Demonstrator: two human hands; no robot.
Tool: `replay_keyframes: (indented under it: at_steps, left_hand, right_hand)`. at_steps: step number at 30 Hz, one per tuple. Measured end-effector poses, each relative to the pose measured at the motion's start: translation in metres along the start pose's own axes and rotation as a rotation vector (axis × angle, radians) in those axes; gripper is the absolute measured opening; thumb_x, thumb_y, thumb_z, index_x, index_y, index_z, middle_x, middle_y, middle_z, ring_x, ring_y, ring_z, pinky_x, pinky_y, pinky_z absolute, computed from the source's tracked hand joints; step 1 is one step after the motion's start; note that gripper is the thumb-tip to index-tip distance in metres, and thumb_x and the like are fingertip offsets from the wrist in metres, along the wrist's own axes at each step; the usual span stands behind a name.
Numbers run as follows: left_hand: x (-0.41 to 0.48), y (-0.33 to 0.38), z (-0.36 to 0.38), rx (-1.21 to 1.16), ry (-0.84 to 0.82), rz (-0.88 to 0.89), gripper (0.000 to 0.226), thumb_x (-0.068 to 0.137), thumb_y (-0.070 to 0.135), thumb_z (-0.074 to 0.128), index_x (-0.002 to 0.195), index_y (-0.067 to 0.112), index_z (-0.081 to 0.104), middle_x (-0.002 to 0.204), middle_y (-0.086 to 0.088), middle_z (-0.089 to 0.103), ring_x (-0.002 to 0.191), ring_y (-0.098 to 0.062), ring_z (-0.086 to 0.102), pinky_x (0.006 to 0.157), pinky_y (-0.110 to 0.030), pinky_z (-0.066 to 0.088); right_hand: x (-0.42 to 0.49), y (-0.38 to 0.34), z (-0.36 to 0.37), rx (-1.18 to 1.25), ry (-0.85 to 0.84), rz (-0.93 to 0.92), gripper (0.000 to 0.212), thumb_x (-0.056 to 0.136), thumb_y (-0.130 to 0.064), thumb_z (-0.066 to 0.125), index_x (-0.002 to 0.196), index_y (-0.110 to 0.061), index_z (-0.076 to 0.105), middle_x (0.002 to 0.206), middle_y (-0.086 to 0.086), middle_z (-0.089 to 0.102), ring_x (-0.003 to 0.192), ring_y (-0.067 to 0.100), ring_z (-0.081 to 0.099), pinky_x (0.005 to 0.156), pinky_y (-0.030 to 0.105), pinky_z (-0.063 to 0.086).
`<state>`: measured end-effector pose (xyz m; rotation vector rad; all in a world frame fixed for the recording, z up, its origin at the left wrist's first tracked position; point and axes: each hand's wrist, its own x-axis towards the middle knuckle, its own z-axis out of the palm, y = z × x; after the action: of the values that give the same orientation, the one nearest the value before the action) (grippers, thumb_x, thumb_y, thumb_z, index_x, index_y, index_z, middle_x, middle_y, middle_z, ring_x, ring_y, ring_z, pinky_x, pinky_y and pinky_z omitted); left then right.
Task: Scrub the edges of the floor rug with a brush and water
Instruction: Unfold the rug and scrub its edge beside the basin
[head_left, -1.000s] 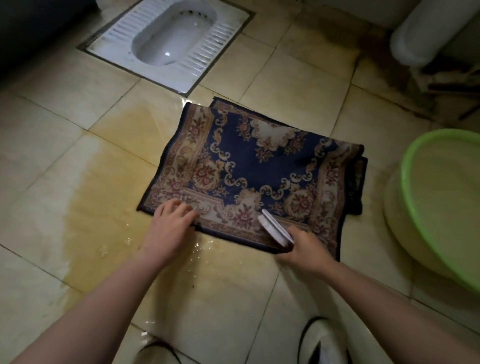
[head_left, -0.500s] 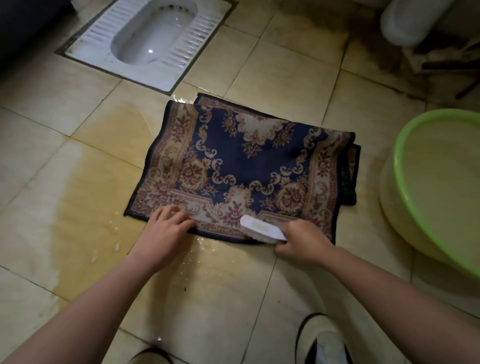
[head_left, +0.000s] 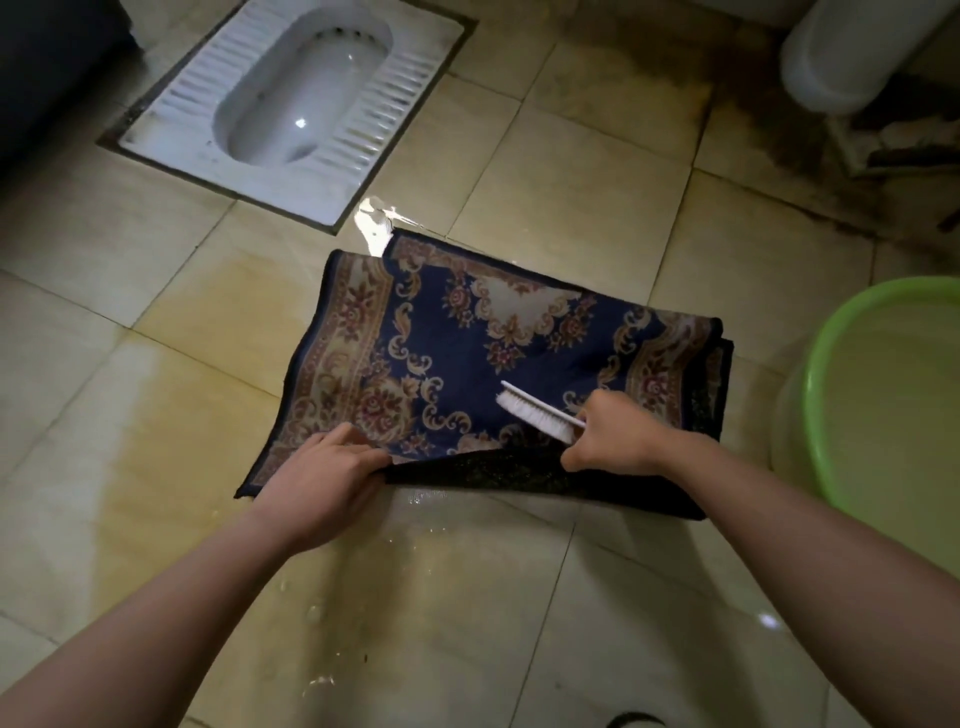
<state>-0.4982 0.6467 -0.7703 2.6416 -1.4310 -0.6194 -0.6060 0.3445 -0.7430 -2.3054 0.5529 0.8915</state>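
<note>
A dark blue patterned floor rug (head_left: 467, 343) lies folded on the wet tiled floor. Its near edge is lifted off the tiles, so the dark underside (head_left: 519, 475) shows. My left hand (head_left: 324, 480) grips that raised near edge at its left part. My right hand (head_left: 621, 439) holds both the white scrubbing brush (head_left: 535, 410) and the right part of the lifted edge. The brush points up and left over the rug, bristles facing the pattern.
A green basin (head_left: 852, 395) with water stands at the right, close to the rug. A white squat toilet pan (head_left: 291, 104) is set in the floor behind the rug. A white rounded fixture (head_left: 857, 47) stands at the top right. Puddles cover the tiles in front of me.
Both hands have taken hold of the rug's near edge and lifted it, turning up the dark underside. The brush has risen off the border and now points up-left.
</note>
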Motion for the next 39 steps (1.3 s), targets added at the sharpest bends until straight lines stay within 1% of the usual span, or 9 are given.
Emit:
replay_keyframes:
  at_steps: [9,13,17,23,27,30,33,36,39]
  left_hand:
    - [0.037,0.041,-0.135,0.053,-0.1,-0.129,0.029,0.099,0.027,0.04,0.124,0.032,0.054,0.125,0.009,0.059,0.123,-0.016,0.038,0.099,-0.035,0.031]
    - [0.045,0.059,-0.182,0.1,-0.128,-0.152,0.034,0.099,0.027,0.039,0.13,0.034,0.051,0.126,0.008,0.059,0.122,-0.017,0.038,0.101,-0.036,0.029]
    - [0.043,0.078,-0.222,0.101,-0.154,-0.144,0.036,0.097,0.022,0.041,0.13,0.034,0.051,0.123,0.004,0.061,0.12,-0.019,0.039,0.099,-0.038,0.031]
    - [0.053,0.072,-0.255,0.074,-0.346,-0.059,0.029,0.096,0.025,0.042,0.122,0.031,0.055,0.117,-0.002,0.058,0.117,-0.023,0.039,0.093,-0.038,0.037]
    - [0.075,0.064,-0.278,-0.011,-0.526,0.035,0.023,0.095,0.025,0.045,0.112,0.024,0.061,0.11,-0.007,0.056,0.105,-0.027,0.052,0.09,-0.038,0.047]
    - [0.08,0.062,-0.297,-0.03,-0.655,0.166,0.021,0.095,0.02,0.046,0.107,0.019,0.064,0.103,-0.005,0.064,0.093,-0.025,0.058,0.082,-0.035,0.05]
    - [0.079,0.063,-0.307,-0.067,-0.737,0.261,0.016,0.095,0.019,0.046,0.101,0.017,0.061,0.096,-0.003,0.062,0.086,-0.022,0.055,0.073,-0.03,0.045]
    - [0.078,0.066,-0.31,-0.027,-0.836,0.366,0.015,0.095,0.023,0.049,0.096,0.013,0.06,0.097,-0.004,0.062,0.089,-0.023,0.056,0.071,-0.03,0.042]
    - [0.071,0.077,-0.305,0.035,-0.945,0.481,0.023,0.093,0.026,0.056,0.109,0.013,0.065,0.104,-0.002,0.06,0.098,-0.021,0.055,0.077,-0.026,0.042]
  right_hand:
    - [-0.083,-0.034,-0.075,-0.117,0.054,0.152,0.032,0.087,-0.029,0.059,0.066,-0.018,0.037,0.064,0.002,0.039,0.052,0.015,0.036,0.047,0.028,0.026]
    - [-0.115,-0.043,-0.1,-0.125,0.093,0.187,0.027,0.09,-0.027,0.053,0.069,-0.017,0.041,0.068,0.001,0.046,0.058,0.016,0.044,0.047,0.028,0.03]
    - [-0.143,-0.053,-0.125,-0.072,0.148,0.257,0.016,0.09,-0.025,0.052,0.083,-0.011,0.047,0.069,0.001,0.045,0.059,0.018,0.044,0.046,0.029,0.028]
    - [-0.161,-0.074,-0.146,-0.009,0.246,0.364,0.015,0.09,-0.026,0.051,0.089,-0.013,0.043,0.086,0.009,0.054,0.072,0.026,0.047,0.053,0.032,0.028]
    - [-0.167,-0.093,-0.143,0.09,0.391,0.514,0.023,0.09,-0.025,0.052,0.105,-0.008,0.053,0.103,0.018,0.062,0.083,0.032,0.056,0.062,0.031,0.033]
    - [-0.18,-0.112,-0.137,0.158,0.465,0.663,0.024,0.092,-0.025,0.05,0.109,-0.008,0.052,0.105,0.022,0.063,0.092,0.035,0.06,0.063,0.033,0.034]
    - [-0.195,-0.124,-0.134,0.164,0.482,0.756,0.023,0.095,-0.026,0.046,0.112,-0.011,0.048,0.105,0.022,0.062,0.094,0.036,0.06,0.064,0.034,0.034]
    - [-0.215,-0.139,-0.125,0.202,0.481,0.828,0.023,0.096,-0.025,0.044,0.116,-0.014,0.045,0.11,0.021,0.061,0.098,0.036,0.059,0.067,0.034,0.035]
    - [-0.237,-0.147,-0.1,0.272,0.46,0.856,0.019,0.097,-0.022,0.043,0.115,-0.015,0.044,0.107,0.02,0.062,0.096,0.034,0.059,0.066,0.034,0.036]
